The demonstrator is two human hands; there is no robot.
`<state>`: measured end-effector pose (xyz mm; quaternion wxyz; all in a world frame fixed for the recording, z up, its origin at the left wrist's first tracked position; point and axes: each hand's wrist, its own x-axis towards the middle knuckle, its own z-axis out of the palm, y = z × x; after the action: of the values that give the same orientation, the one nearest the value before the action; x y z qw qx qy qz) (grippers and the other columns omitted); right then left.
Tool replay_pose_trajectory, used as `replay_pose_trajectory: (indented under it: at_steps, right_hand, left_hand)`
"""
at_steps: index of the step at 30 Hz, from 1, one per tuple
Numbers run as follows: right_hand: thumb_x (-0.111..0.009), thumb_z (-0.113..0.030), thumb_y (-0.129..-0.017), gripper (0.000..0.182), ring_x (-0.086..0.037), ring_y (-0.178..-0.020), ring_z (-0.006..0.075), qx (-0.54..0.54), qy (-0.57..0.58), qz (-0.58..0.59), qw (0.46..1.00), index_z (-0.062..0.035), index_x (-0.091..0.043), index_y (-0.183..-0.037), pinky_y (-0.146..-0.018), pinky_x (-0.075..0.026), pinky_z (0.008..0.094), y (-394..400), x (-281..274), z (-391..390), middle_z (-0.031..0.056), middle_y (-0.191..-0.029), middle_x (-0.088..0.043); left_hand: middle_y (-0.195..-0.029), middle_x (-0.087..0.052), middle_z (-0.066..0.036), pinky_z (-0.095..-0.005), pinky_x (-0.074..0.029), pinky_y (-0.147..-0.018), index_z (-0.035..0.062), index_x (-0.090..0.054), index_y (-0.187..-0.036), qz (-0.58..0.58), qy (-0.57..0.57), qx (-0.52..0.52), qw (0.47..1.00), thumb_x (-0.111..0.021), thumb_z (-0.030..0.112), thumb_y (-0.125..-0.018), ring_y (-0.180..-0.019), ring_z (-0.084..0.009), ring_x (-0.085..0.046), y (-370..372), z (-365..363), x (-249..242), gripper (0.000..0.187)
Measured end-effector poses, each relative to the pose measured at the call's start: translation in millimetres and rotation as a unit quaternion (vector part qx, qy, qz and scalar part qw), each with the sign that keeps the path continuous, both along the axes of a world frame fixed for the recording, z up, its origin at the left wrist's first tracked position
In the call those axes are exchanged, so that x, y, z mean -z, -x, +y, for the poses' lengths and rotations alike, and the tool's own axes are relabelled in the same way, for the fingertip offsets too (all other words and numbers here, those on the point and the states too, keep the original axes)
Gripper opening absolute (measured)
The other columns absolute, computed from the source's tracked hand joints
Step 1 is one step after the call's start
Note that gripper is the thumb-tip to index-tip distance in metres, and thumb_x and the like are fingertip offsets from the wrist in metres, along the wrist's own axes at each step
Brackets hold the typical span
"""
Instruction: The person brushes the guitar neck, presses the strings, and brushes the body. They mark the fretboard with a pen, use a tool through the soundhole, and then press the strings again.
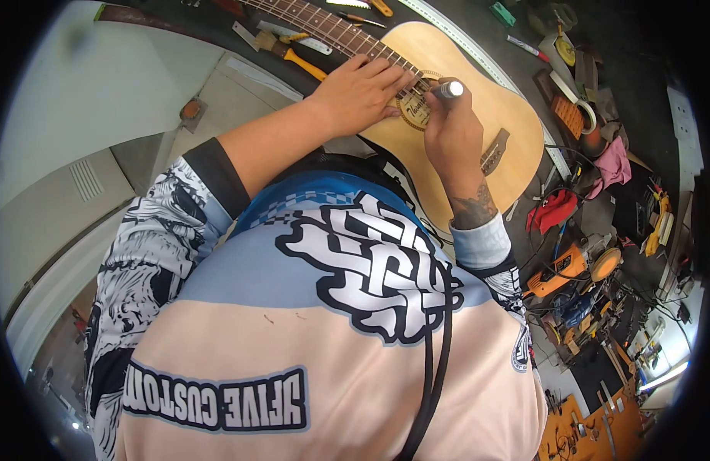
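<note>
A pale-topped acoustic guitar (478, 84) lies on the bench in front of me, its fretted neck (324, 27) running to the upper left. My left hand (362, 96) rests across the strings at the body end of the fretboard, fingers stretched out and thumb beside the soundhole (411, 111). Closed around a dark cylindrical tool with a round white end (452, 89), my right hand (453, 137) is over the soundhole's edge. The tool's tip is hidden by the hand. Further down the body is the dark bridge (494, 152).
A brush with a yellow handle (302, 64) and metal rulers lie left of the neck. Along the right are a tape roll (586, 117), a red cloth (553, 211), a pink cloth (612, 165) and an orange power tool (558, 270) among cables.
</note>
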<state>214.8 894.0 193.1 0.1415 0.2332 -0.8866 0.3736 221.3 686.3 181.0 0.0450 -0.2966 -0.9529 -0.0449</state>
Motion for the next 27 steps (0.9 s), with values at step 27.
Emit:
replay_pose_trajectory:
  at_steps: [27]
  right_hand:
    - [-0.064,0.003,-0.088,0.032,-0.071,-0.073,0.0302,-0.049,-0.042,0.055,0.996,-0.0052,-0.067,-0.119,-0.066,-0.057,0.0406,-15,-5,5,0.0121,-0.091,-0.074]
  left_hand:
    - [-0.125,-0.061,-0.003,-0.0362,-0.040,-0.105,0.0082,-0.052,-0.148,-0.014,-0.020,0.004,1.000,-0.068,0.043,-0.094,-0.121,-0.0205,-0.054,0,1,-8,0.066]
